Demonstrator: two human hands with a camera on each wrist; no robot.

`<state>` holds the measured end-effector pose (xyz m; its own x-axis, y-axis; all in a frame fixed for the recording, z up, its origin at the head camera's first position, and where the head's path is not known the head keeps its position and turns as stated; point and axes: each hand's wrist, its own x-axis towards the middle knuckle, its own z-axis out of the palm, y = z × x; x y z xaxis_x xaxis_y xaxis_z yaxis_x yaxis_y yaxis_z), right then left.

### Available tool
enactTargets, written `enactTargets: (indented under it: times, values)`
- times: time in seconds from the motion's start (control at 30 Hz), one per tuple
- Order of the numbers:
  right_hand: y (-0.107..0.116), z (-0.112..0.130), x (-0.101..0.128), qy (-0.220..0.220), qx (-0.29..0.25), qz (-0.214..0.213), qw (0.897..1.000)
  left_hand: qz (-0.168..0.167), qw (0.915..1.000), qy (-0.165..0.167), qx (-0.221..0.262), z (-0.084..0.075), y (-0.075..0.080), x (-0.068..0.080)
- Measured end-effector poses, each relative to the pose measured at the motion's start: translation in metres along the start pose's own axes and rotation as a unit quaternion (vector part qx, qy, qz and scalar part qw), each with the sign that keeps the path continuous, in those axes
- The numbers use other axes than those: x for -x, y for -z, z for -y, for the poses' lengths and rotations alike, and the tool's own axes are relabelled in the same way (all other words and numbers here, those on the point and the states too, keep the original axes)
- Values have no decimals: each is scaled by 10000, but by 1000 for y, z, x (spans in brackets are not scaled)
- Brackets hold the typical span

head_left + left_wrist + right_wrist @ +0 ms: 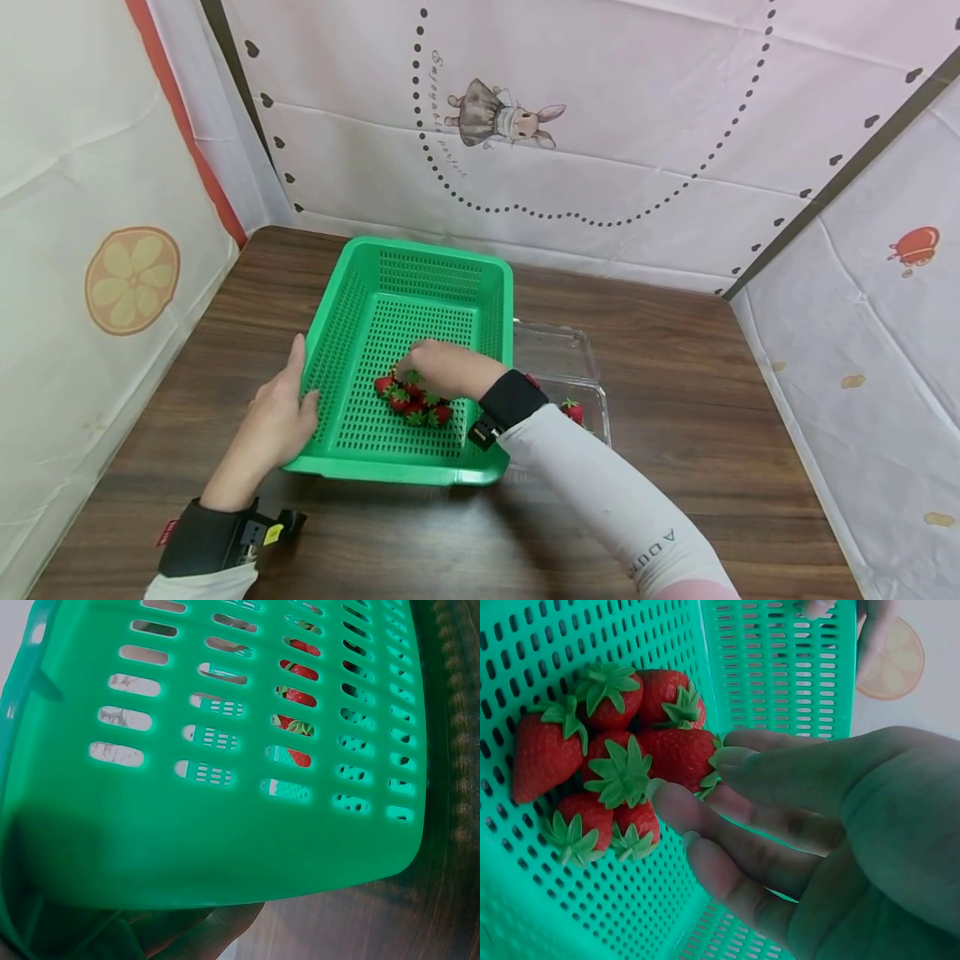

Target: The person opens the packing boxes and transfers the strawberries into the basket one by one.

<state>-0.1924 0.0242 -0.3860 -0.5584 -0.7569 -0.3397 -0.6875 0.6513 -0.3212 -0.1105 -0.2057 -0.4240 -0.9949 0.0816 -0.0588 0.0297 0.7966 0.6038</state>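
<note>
A green perforated basket (420, 283) stands on the brown wooden table. Several red strawberries (414, 406) lie in a pile on its floor near the front. My right hand (442, 367) reaches down into the basket over the pile. In the right wrist view my right hand (705, 780) pinches one strawberry (676, 750) at its leafy end between thumb and forefinger. My left hand (273, 417) grips the basket's left wall near the front corner, thumb on the rim. The left wrist view shows the basket wall (225, 825) close up, with strawberries (296, 697) behind the slots.
A clear plastic clamshell box (558, 354) lies open just right of the basket, with one strawberry (572, 410) in its near half. Printed fabric walls close in the table (675, 375) at the back and on both sides.
</note>
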Motion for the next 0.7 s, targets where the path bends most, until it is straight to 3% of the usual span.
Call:
enactTargets:
  times: [0.3,0.47,0.7]
  values:
    - [6,-8,15,94,-220,-313,9992,-42,10000,-19,3,0,-1,-1]
    - [12,-14,36,243,-296,-648,9972,-40,10000,-18,11,-1,-1,-1]
    - [16,-27,72,-43,-372,-1026,9940,12,10000,-7,9,0,0,0]
